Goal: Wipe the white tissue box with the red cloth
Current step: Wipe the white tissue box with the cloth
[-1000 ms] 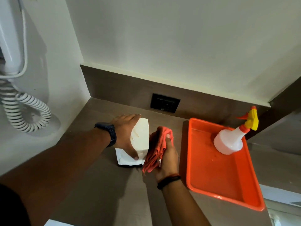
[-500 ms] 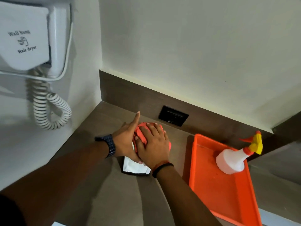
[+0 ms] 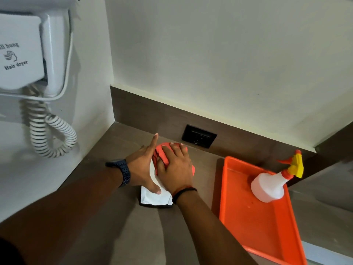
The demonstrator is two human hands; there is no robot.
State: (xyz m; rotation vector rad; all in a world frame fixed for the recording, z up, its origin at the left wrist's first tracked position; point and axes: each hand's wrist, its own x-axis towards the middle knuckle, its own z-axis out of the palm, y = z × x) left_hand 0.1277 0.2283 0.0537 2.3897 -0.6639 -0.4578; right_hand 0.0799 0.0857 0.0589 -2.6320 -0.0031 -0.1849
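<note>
The white tissue box stands on the brown counter, mostly hidden under both hands; only its near face and a strip of its top show. My left hand, with a dark watch on the wrist, grips the box's left side, thumb on the near face and forefinger pointing away. My right hand lies flat on top of the box and presses the bunched red cloth against it. The cloth pokes out past the fingertips and at the right of the hand.
An orange tray lies to the right with a white spray bottle with a yellow and red trigger in its far end. A black wall socket sits behind the box. A wall hair dryer with a coiled cord hangs at the left.
My right hand has moved the cloth from the box's right side onto its top and now presses it there. The view has tilted upward, bringing the hair dryer into sight.
</note>
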